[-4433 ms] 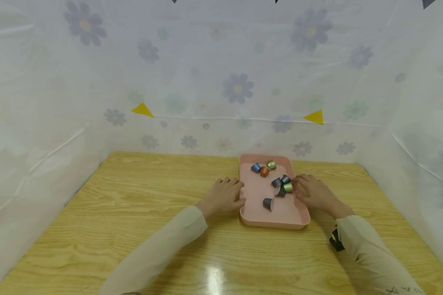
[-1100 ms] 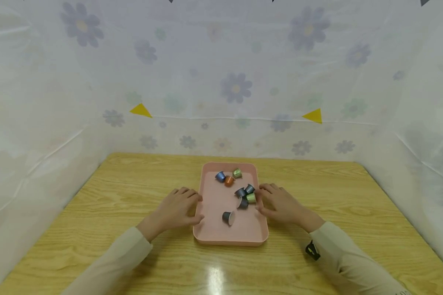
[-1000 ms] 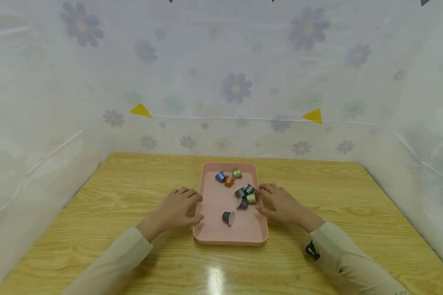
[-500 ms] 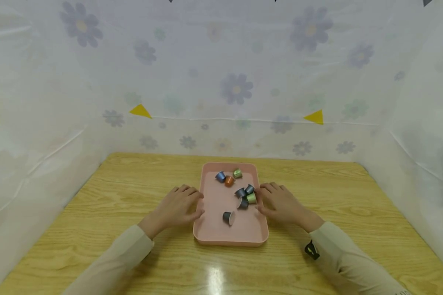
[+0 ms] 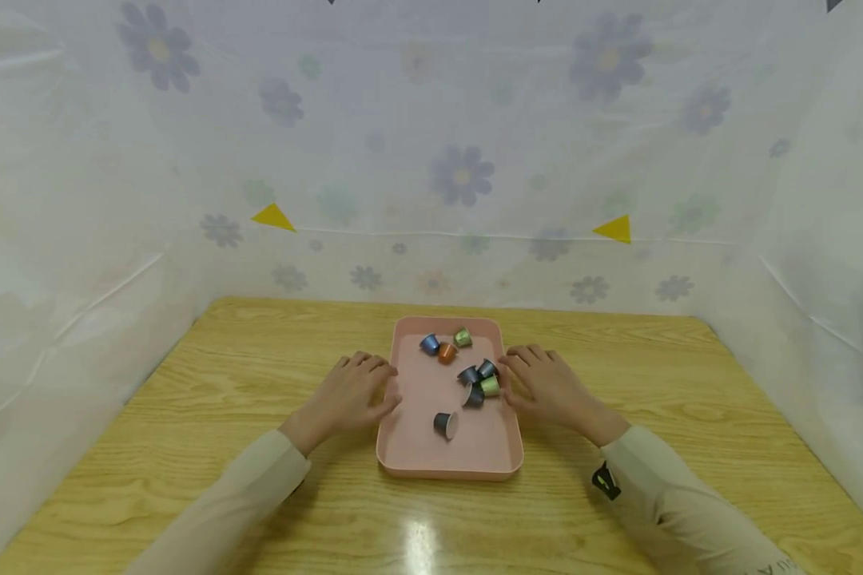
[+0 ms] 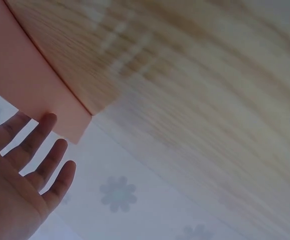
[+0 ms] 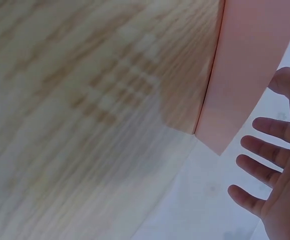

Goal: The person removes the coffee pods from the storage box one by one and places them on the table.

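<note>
In the head view a pink tray (image 5: 420, 455) lies mid-table with several coffee capsules in it. A blue capsule (image 5: 431, 344), an orange capsule (image 5: 447, 353) and a green capsule (image 5: 463, 338) sit at its far end. Along the right side, dark capsules (image 5: 473, 395) cluster with a light green capsule (image 5: 490, 386); a lone dark capsule (image 5: 443, 424) lies nearer. My left hand (image 5: 348, 391) is at the tray's left rim, its fingers loosely spread. My right hand (image 5: 550, 387) is at the right rim; in the right wrist view its thumb (image 7: 285, 82) meets the rim, the fingers apart from the wall.
The wooden table (image 5: 259, 383) extends on both sides of the tray and in front of it. A white flowered sheet (image 5: 374, 160) encloses the back and sides. A small black device (image 5: 606, 481) is at the right sleeve's cuff.
Since the oldest frame, the tray and its capsules have shifted left and slightly nearer, the hands at its sides. In the last half second, both hands moved slightly farther along the rims; the tray stayed put.
</note>
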A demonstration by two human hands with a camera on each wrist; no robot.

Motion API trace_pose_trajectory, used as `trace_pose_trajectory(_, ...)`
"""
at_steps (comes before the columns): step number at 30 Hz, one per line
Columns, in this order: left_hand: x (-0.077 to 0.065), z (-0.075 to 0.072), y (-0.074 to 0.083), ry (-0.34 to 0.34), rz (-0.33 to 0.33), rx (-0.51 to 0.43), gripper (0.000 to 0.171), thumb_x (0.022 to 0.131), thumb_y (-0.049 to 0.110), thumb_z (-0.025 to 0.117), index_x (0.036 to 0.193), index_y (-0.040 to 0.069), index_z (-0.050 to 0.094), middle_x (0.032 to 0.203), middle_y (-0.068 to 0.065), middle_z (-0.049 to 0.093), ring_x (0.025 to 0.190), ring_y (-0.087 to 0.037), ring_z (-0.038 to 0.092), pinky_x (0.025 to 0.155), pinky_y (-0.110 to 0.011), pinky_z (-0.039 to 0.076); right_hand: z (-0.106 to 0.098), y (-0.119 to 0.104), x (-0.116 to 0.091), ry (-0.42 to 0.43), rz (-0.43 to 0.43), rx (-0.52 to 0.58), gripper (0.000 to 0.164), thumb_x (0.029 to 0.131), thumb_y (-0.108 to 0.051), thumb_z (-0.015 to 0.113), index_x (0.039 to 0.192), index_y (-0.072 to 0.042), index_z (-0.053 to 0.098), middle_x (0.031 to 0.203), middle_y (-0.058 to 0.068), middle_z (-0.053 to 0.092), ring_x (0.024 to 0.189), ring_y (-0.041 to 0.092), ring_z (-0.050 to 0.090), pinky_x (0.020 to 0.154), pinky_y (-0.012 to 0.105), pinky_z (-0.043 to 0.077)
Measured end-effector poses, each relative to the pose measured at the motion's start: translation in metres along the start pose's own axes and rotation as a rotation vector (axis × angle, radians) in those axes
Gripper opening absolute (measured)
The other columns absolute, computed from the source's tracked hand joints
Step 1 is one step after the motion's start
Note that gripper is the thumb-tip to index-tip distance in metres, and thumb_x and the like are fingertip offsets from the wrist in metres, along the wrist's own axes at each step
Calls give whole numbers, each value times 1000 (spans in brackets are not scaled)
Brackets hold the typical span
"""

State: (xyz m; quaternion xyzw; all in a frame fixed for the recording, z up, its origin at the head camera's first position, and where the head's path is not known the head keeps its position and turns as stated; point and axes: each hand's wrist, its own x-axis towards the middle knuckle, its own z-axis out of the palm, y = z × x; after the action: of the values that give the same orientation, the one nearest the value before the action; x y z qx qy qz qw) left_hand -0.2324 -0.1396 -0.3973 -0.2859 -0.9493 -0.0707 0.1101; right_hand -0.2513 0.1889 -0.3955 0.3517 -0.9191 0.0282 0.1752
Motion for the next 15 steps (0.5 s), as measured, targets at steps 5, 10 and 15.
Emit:
trace_pose_trajectory(5,4,1,-1,15,-6,22,41,89,45,50,114,15,61,115,-4,60,109,-26,50,91,-46,41,0,2,2,-7,-19,1,44,84,-36,60,119,-11,58,118,7,56,109,27,50,84,48,44)
trace_pose_trajectory(10,8,3,-1,14,-15,30,42,89,46,49,115,15,61,116,-5,59,110,-26,50,91,-47,41,-2,0,6,-5,-48,12,45,82,-37,63,119,-11,58,115,5,58,106,25,51,84,47,44)
trace_pose_trajectory(15,11,6,-2,9,-25,36,42,89,45,49,115,14,61,117,-5,59,110,-27,50,93,-48,40,-1,-2,9,30,-99,2,46,80,-37,67,116,-9,59,112,6,60,102,25,54,82,47,44)
